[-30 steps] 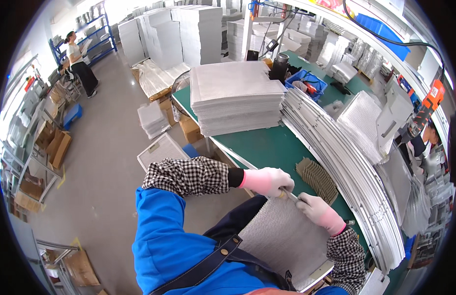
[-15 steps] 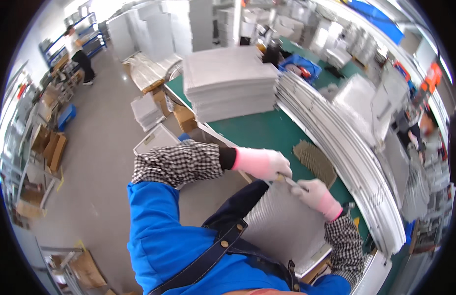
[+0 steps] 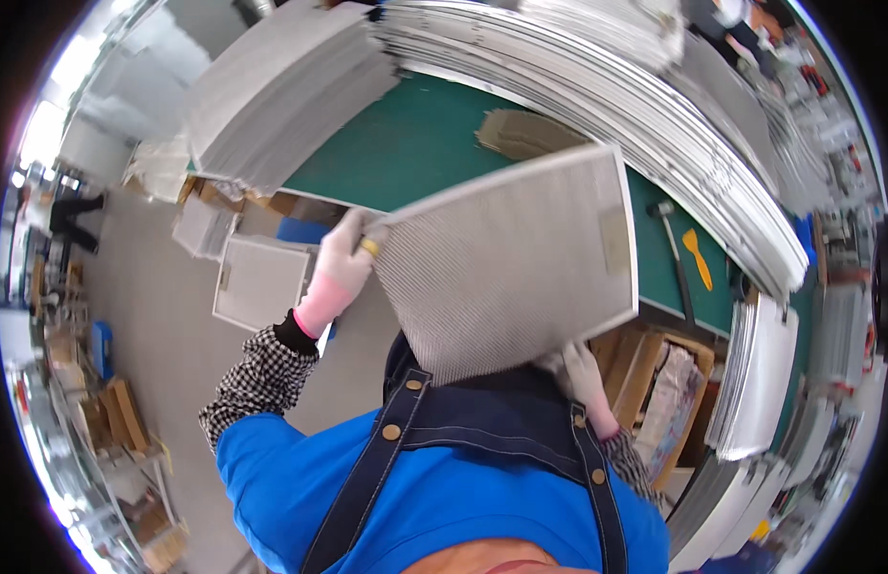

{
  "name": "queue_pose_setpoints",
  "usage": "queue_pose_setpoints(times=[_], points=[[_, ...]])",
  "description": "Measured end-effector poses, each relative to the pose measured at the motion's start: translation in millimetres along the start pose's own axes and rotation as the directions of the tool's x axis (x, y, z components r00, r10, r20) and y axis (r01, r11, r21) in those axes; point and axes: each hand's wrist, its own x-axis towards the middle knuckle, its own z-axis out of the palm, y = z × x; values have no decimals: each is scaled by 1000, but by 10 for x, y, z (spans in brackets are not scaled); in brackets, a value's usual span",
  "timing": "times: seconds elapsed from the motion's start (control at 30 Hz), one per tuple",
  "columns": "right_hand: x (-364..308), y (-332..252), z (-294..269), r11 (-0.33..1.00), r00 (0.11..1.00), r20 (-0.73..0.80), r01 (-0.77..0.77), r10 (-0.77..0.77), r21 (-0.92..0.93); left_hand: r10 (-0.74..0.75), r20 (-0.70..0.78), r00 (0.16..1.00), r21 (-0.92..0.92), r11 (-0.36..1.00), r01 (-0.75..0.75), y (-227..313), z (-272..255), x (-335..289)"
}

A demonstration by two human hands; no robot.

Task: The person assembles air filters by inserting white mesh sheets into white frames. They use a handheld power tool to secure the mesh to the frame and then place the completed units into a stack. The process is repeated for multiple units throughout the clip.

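A grey metal mesh filter panel (image 3: pixel 501 268) is held tilted before my chest. Pale frame strips edge its far and right sides, and bare mesh shows along its left edge. My left hand (image 3: pixel 339 270), in a white glove with a pink cuff, is closed on the panel's left corner; a small yellow band or piece shows at its fingers. My right hand (image 3: pixel 584 385), gloved alike, grips the panel's near edge, its fingertips partly hidden there. On the green bench (image 3: pixel 420 143) beyond lies a brown-grey mesh stack (image 3: pixel 522 134).
A tall stack of grey sheets (image 3: pixel 291 96) stands at the far left of the bench. Long metal frame strips (image 3: pixel 597 72) curve along its back. A hammer (image 3: pixel 672 253) and a yellow scraper (image 3: pixel 697 258) lie at right, above an open cardboard box (image 3: pixel 688 383). Another framed panel (image 3: pixel 262 282) stands at left.
The panel has risen from my lap and turned. My hands, together at its top corner before, are now apart: left at the left corner, right at the near edge. My view has swung right.
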Motion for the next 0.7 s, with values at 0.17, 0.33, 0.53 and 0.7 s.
queue_pose_setpoints(times=[0.17,0.33,0.53,0.7], points=[[506,-1005,81,820,570,-589,409,-573,-401,228,-405,885,-145,940,-308,480,484,274],[426,-2190,-764,623,465,-415,555,-782,-552,-78,-145,986,-730,681,-54,503,1486,54],[863,-2292,-1105,752,914,212,405,-345,-520,200,822,533,-135,978,-158,-53,1390,-588],[1377,-2038,-504,775,885,425,401,-190,-488,159,828,537,236,770,-592,1009,363,-13]])
